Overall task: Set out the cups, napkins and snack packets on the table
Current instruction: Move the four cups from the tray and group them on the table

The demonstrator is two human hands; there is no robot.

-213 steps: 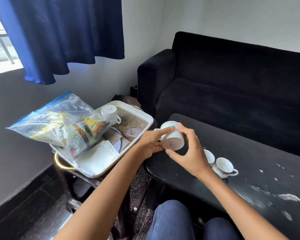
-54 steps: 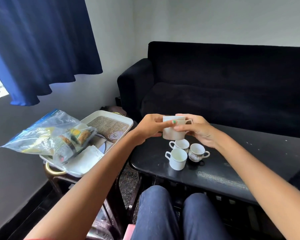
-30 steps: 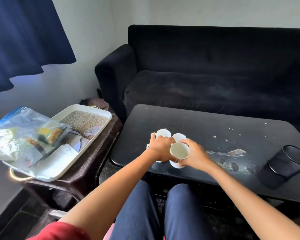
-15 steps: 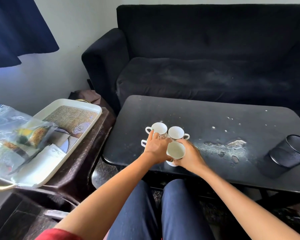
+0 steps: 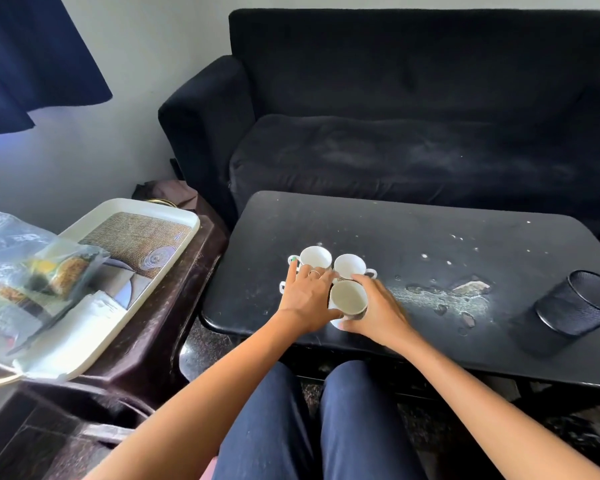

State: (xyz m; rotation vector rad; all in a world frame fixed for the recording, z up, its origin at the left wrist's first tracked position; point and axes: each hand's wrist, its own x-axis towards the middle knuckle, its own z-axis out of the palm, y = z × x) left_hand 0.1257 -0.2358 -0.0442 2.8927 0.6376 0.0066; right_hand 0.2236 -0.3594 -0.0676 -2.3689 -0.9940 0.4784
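Note:
Several white cups stand clustered near the front left of the black table [image 5: 430, 237]. My right hand [image 5: 378, 311] curls round the nearest cup [image 5: 347, 296], which sits on the table. My left hand [image 5: 305, 294] lies over another cup, of which only the handle [image 5: 282, 286] shows, and its fingers touch the nearest cup. Two more cups [image 5: 315, 258] [image 5: 350, 266] stand just behind. On the white tray [image 5: 125, 216] at the left lie a clear bag of snack packets [image 5: 32, 271] and white napkins [image 5: 80, 323].
The tray rests on a dark brown side stand [image 5: 160, 334] left of the table. A black mesh cup [image 5: 579, 306] lies on its side at the table's right. A black sofa [image 5: 413, 133] stands behind the table. My knees are under its front edge.
The cup that both hands held in the air has come down to the table beside the other cups. My view has tilted down towards the table.

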